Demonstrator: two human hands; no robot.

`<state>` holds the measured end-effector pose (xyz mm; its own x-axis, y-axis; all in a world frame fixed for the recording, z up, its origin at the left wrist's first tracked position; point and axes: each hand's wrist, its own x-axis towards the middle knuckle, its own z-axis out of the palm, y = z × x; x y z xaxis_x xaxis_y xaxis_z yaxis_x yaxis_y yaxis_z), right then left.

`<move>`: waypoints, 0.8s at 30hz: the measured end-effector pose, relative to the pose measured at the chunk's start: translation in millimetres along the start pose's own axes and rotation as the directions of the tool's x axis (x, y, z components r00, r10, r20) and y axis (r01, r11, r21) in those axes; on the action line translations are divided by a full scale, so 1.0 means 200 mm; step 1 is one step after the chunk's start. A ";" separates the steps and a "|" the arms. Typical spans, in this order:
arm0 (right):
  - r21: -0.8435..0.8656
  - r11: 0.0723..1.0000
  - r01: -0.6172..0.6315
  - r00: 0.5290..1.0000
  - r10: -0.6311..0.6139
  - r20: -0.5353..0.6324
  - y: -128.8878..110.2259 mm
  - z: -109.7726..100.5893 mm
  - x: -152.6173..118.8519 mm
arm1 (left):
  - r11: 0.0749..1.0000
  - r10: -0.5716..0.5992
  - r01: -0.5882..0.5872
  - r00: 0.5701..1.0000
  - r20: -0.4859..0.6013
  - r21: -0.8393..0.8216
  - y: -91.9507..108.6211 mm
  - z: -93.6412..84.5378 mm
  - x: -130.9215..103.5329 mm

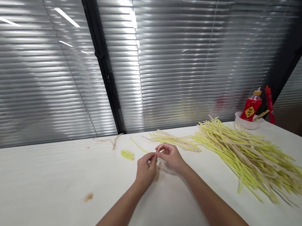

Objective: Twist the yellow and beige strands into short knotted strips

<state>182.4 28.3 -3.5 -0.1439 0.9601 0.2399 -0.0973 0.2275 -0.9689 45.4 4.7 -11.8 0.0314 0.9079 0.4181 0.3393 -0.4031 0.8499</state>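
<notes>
My left hand [146, 168] and my right hand [170, 156] meet above the white table, their fingertips pinched together. A small beige strand shows between the fingertips; its shape is mostly hidden by the fingers. Just under my hands, a beige piece [157, 172] hangs or lies, partly covered. A thin yellow strip [138, 145] lies behind my left hand, and a flat yellow leaf-like piece [127, 155] rests to its left. Behind my right hand is a small bundle of yellow and beige strips [176, 140].
A large pile of yellow and beige strips [247, 155] covers the right side of the table [40, 203]. Behind it, a white bowl [246, 123] holds a red bottle [251, 107]. Beige strips [115, 142] lie at the back edge, before window blinds. Black cords are far right.
</notes>
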 end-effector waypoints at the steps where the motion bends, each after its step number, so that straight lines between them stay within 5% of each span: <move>1: -0.012 1.000 0.007 1.000 -0.006 0.014 0.00 0.00 0.00 | 0.999 -0.024 0.024 1.000 0.011 -0.027 0.00 0.00 0.00; 8: -0.144 0.989 0.034 0.999 -0.028 0.040 0.01 -0.01 0.01 | 0.974 -0.089 0.114 0.987 0.133 -0.195 -0.02 -0.03 0.02; 14: -0.190 0.977 0.100 0.995 -0.103 -0.009 -0.01 -0.01 0.00 | 0.990 -0.076 0.090 0.989 0.129 -0.105 -0.03 -0.02 0.02; 19: -0.097 0.993 -0.062 0.996 0.056 -0.063 -0.02 -0.01 0.01 | 0.997 -0.067 0.070 0.991 0.113 -0.019 0.00 -0.01 0.01; 24: 0.242 0.928 -0.284 0.952 0.303 -0.047 -0.02 0.01 0.00 | 0.998 -0.027 0.034 0.994 0.108 -0.058 0.01 -0.01 0.01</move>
<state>181.1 27.0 1.2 -0.1203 0.9904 -0.0685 -0.2878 -0.1009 -0.9523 44.3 4.6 -8.7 0.1232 0.9257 0.3577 0.2847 -0.3783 0.8808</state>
